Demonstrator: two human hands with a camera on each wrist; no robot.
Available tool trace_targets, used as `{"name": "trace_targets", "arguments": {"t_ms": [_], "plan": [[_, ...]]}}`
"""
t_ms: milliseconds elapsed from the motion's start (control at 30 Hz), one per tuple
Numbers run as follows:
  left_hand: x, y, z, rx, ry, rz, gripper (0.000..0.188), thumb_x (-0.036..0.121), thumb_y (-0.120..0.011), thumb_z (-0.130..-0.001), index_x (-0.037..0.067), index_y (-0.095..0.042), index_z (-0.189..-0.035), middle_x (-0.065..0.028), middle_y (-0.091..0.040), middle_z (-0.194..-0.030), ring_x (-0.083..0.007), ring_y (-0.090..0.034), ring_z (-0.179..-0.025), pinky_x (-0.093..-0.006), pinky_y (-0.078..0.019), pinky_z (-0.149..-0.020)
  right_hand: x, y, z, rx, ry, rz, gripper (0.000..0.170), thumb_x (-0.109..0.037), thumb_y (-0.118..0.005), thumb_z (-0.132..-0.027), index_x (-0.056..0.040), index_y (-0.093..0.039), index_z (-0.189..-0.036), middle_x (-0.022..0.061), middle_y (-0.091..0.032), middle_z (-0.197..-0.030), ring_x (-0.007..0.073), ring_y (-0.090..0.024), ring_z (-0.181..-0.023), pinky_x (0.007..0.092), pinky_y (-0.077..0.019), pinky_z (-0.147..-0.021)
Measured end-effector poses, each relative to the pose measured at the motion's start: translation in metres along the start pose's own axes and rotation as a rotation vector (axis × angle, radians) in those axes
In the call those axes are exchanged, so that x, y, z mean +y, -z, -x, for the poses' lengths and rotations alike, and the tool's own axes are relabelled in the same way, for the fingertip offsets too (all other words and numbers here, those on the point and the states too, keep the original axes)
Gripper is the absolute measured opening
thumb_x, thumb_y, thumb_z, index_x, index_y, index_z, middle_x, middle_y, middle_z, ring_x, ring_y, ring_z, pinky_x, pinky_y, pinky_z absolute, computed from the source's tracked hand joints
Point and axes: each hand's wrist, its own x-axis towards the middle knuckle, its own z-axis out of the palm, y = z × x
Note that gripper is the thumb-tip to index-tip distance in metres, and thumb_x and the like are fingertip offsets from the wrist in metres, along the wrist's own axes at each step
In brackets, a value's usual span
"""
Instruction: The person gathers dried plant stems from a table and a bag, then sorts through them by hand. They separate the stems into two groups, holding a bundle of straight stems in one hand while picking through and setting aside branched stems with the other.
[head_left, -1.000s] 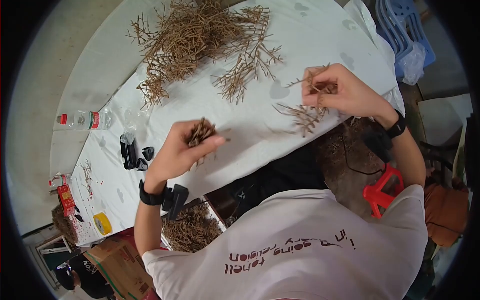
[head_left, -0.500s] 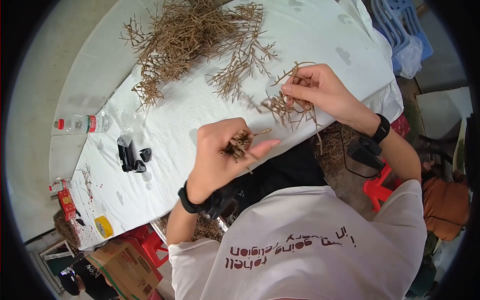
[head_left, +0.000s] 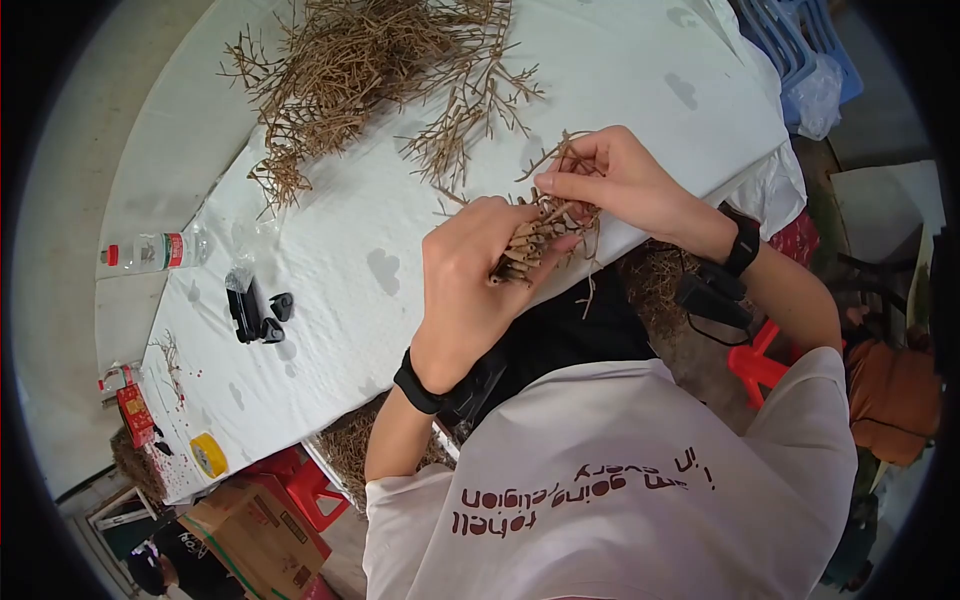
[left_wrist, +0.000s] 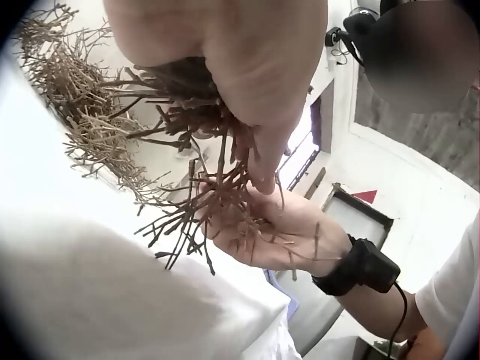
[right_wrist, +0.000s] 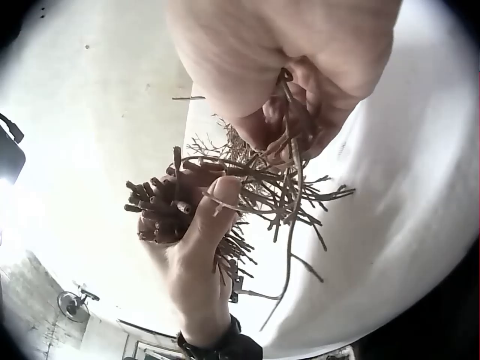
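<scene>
Above the table's near edge, the left hand (head_left: 468,275) grips a thick bundle of brown twigs (head_left: 524,250), cut ends towards the body. Close on its right, the right hand (head_left: 625,185) pinches several thin branched twigs (head_left: 572,160), which meet the bundle. In the right wrist view the left thumb lies across the bundle (right_wrist: 161,210), and one long twig (right_wrist: 291,240) hangs from the right hand (right_wrist: 300,67). The left wrist view shows branched tips (left_wrist: 225,202) fanning out between the left hand (left_wrist: 225,52) and the right hand (left_wrist: 292,232).
A large twig pile (head_left: 350,75) lies at the table's far side. On the left are a bottle (head_left: 152,252), black devices (head_left: 243,310) and yellow tape (head_left: 208,455). A cardboard box (head_left: 255,535), red stools (head_left: 755,365) and blue chairs (head_left: 800,50) stand around the white-covered table (head_left: 330,330).
The left hand has moved right with its bundle, and the right hand has moved left with its twigs. Both hands are now close together, their twigs meeting.
</scene>
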Motion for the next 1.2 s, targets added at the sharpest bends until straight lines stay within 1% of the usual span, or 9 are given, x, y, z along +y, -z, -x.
{"name": "trace_targets", "arguments": {"t_ms": [133,233,367,533,767,933,1033,1100,1200], "plan": [[0.001,0.006,-0.003,-0.072,0.012,-0.052,0.027,-0.001,-0.083,-0.071,0.000,-0.068,-0.094,-0.0092,-0.068,-0.080,-0.0234,-0.067,-0.073,-0.0313,-0.0524,-0.064,0.000,0.002,-0.002,-0.018,-0.033,-0.009,0.018,-0.014,-0.069,-0.097,0.0017,-0.069,-0.090,-0.0004,-0.065,-0.074,0.0047,-0.058,-0.064,0.0213,-0.0449,-0.056],[-0.004,0.002,-0.002,-0.063,0.035,0.079,0.028,-0.002,-0.084,-0.072,-0.003,-0.065,-0.092,-0.0066,-0.072,-0.091,-0.0148,-0.068,-0.076,-0.0268,-0.0531,-0.066,0.000,0.000,-0.003,-0.016,-0.051,-0.038,0.018,-0.015,-0.069,-0.097,0.0020,-0.070,-0.090,0.0000,-0.066,-0.076,0.0047,-0.058,-0.065,0.0214,-0.0450,-0.056],[-0.004,-0.007,0.007,-0.076,0.226,0.277,0.027,-0.012,-0.068,-0.073,-0.001,-0.066,-0.097,-0.0097,-0.066,-0.079,-0.0194,-0.067,-0.072,-0.0264,-0.0514,-0.067,-0.003,0.001,-0.004,-0.011,-0.083,-0.029,0.019,-0.015,-0.070,-0.097,0.0024,-0.070,-0.091,0.0010,-0.067,-0.076,0.0047,-0.058,-0.063,0.0215,-0.0447,-0.056],[0.000,0.003,0.010,-0.061,0.380,0.195,0.022,-0.007,-0.071,-0.078,-0.003,-0.065,-0.099,-0.0085,-0.069,-0.082,-0.0107,-0.064,-0.073,-0.0234,-0.0501,-0.068,-0.015,0.013,-0.006,-0.022,-0.044,0.064,0.020,-0.016,-0.070,-0.097,0.0031,-0.069,-0.091,0.0025,-0.067,-0.074,0.0050,-0.056,-0.060,0.0218,-0.0439,-0.054],[-0.007,0.013,0.001,-0.290,0.659,0.591,0.018,0.006,-0.078,-0.086,-0.004,-0.065,-0.093,-0.0052,-0.070,-0.081,-0.0030,-0.055,-0.072,-0.0236,-0.0490,-0.065,-0.021,0.011,0.000,-0.097,-0.044,0.152,0.019,-0.015,-0.069,-0.097,0.0039,-0.069,-0.092,0.0022,-0.065,-0.072,0.0056,-0.055,-0.059,0.0220,-0.0437,-0.054],[-0.005,0.014,-0.003,-0.428,0.635,0.321,0.016,0.002,-0.079,-0.086,-0.005,-0.067,-0.094,0.0005,-0.066,-0.077,-0.0042,-0.056,-0.074,-0.0220,-0.0481,-0.069,-0.017,0.007,-0.003,-0.119,-0.026,0.132,0.018,-0.013,-0.067,-0.098,0.0038,-0.068,-0.095,0.0014,-0.064,-0.072,0.0054,-0.055,-0.061,0.0221,-0.0442,-0.055],[-0.012,0.008,0.003,-0.243,0.458,0.290,0.020,0.007,-0.079,-0.085,-0.006,-0.065,-0.090,-0.0132,-0.066,-0.071,-0.0148,-0.056,-0.064,-0.0303,-0.0486,-0.064,-0.018,0.010,-0.003,-0.077,-0.011,0.110,0.016,-0.013,-0.068,-0.097,0.0034,-0.068,-0.097,0.0008,-0.063,-0.073,0.0051,-0.055,-0.063,0.0218,-0.0446,-0.057],[-0.012,0.013,0.003,-0.273,0.471,0.262,0.020,0.007,-0.079,-0.085,-0.006,-0.065,-0.090,-0.0149,-0.065,-0.071,-0.0177,-0.056,-0.063,-0.0314,-0.0484,-0.064,-0.016,0.010,-0.003,-0.060,-0.001,0.099,0.016,-0.012,-0.069,-0.097,0.0033,-0.068,-0.098,0.0005,-0.063,-0.073,0.0050,-0.055,-0.064,0.0216,-0.0448,-0.058],[-0.009,0.023,-0.001,-0.325,0.496,0.204,0.019,0.007,-0.077,-0.086,-0.006,-0.064,-0.091,-0.0184,-0.063,-0.070,-0.0236,-0.055,-0.061,-0.0336,-0.0478,-0.064,-0.007,0.003,0.002,-0.144,0.222,0.052,0.018,-0.011,-0.073,-0.094,0.0030,-0.068,-0.103,-0.0004,-0.063,-0.078,0.0041,-0.054,-0.068,0.0213,-0.0443,-0.061]]}}
